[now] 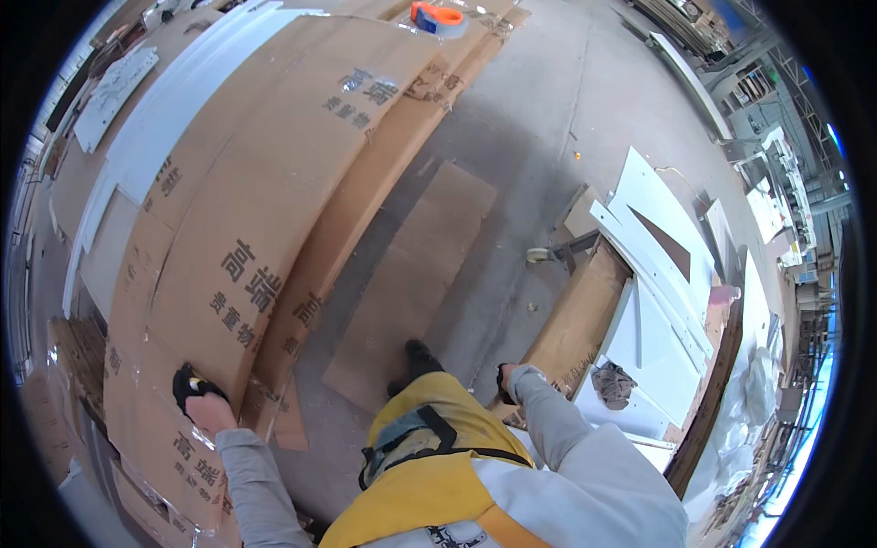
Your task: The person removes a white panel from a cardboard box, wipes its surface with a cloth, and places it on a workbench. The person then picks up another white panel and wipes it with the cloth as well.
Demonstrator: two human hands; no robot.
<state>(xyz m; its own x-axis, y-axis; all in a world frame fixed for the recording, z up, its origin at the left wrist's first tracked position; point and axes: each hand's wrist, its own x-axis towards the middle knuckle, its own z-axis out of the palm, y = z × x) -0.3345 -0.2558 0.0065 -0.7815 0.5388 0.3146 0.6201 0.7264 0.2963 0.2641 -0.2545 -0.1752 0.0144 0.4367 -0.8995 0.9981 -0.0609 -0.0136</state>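
My left hand (208, 402) rests on a large printed cardboard sheet (187, 274) at the left, its fingers curled round something black and yellow that I cannot make out clearly. My right hand (516, 382), with black over the fingers, is curled at the near end of a long brown cardboard piece (575, 315) at the right; whether it grips anything is hidden. Beside that piece lie white panels (662, 301) with a crumpled grey rag (612, 384) on them. Between my hands, a flat cardboard piece (411, 283) lies on the floor near my dark shoe (420, 356).
An orange-and-blue tape roll (438, 20) sits at the far end of the left stack. White boards (116, 100) lie at the far left. A caster wheel (539, 255) shows under the right stack. More boards (690, 82) and plastic wrapping (744, 411) are along the right.
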